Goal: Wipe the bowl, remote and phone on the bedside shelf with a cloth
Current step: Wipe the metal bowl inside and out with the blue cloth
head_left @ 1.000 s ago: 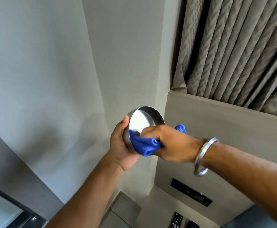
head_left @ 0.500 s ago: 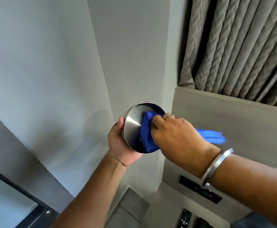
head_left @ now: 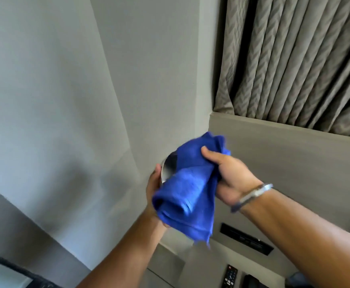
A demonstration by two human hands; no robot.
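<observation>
My left hand (head_left: pixel 153 190) holds a round steel bowl (head_left: pixel 167 167) up in the air, tilted on its side; only a sliver of its rim and wall shows. A blue cloth (head_left: pixel 187 192) is draped over most of the bowl and hangs down below it. My right hand (head_left: pixel 229 175), with a metal bangle on the wrist, grips the cloth against the bowl. Far below, on the bedside shelf (head_left: pixel 203 269), lies a black remote (head_left: pixel 230 276), and beside it the dark edge of the phone (head_left: pixel 250 281).
A grey wall fills the left and centre. A grey headboard panel (head_left: pixel 284 163) with a black switch strip (head_left: pixel 246 239) stands behind my right arm. Patterned curtains (head_left: pixel 294 59) hang at the upper right. A dark frame edge (head_left: pixel 7 267) crosses the lower left corner.
The cloth has gone from inside the bowl to wrapped over its outside, now hiding most of it. My right hand has turned thumb-up around the cloth. Both hands have shifted slightly right.
</observation>
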